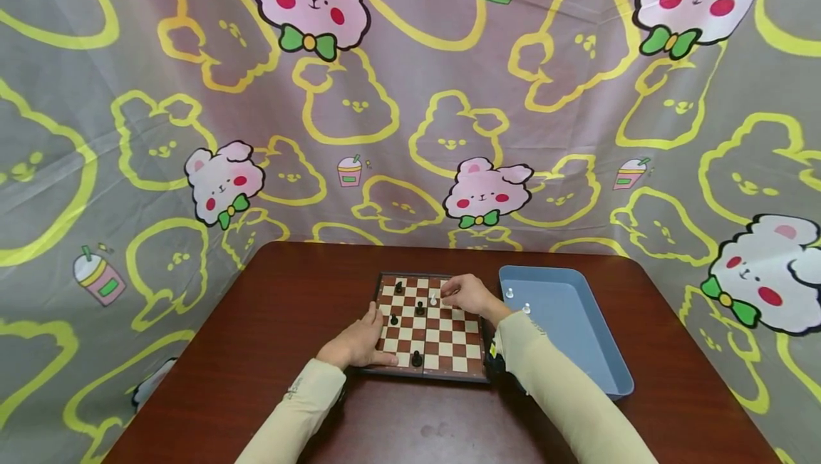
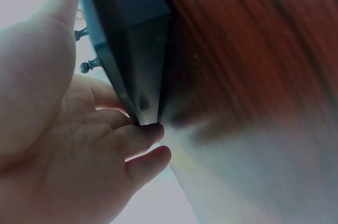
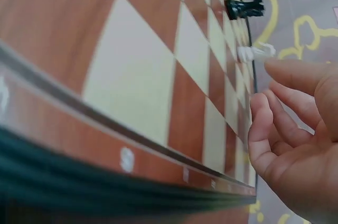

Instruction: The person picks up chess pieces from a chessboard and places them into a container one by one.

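A folding chessboard [image 1: 458, 350] lies on the table with several black pieces on it. My left hand [image 1: 359, 339] rests at its near left corner, fingers stretched along the left side and thumb along the front. In the left wrist view, fingertips touch the board's dark side [image 2: 132, 49], and a black pawn [image 2: 90, 65] stands past the edge. My right hand [image 1: 468, 295] is over the far right of the board, fingers loosely bent. A white chess piece [image 1: 432, 300] stands just left of its fingertips. In the right wrist view, a black rook [image 3: 244, 8] stands beyond that white piece [image 3: 256, 53].
A blue tray [image 1: 606, 328] sits right of the board, under and beyond my right forearm. Inside it are white pieces, one [image 1: 509, 293] near the left wall. The brown table [image 1: 288, 293] reaches back to a patterned cloth [image 1: 398, 150].
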`<state>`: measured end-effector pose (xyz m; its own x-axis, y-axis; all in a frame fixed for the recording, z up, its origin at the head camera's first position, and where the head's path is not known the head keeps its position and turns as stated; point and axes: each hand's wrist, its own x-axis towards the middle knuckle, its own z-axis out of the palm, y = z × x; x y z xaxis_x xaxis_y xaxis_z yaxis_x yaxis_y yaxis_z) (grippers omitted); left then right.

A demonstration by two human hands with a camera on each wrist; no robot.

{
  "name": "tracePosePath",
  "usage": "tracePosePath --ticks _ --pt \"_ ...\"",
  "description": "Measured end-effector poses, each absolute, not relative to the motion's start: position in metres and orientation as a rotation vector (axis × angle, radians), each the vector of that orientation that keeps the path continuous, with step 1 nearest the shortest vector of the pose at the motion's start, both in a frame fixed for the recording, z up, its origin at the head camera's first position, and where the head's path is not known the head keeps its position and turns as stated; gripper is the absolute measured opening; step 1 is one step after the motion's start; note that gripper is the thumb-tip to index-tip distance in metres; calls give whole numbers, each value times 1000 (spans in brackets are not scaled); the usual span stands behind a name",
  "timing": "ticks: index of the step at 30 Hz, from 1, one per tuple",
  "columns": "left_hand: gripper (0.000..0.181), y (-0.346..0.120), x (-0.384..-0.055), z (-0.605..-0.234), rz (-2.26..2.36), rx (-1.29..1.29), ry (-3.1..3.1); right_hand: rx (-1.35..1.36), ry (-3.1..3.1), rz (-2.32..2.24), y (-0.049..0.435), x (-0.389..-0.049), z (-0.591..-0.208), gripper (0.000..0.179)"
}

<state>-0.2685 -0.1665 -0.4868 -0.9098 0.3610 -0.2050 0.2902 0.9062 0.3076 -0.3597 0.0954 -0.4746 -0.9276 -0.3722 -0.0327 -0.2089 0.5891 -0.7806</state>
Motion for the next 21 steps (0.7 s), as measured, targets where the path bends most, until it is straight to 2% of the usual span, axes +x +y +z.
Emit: tracePosePath --ticks 15,21 --pt "111 -165 -269 -482 400 490 2808 -536 2689 -1137 77 -360 -483 30" --pt "112 -166 -267 -483 416 492 2827 -587 2720 -1074 74 -360 -486 25"
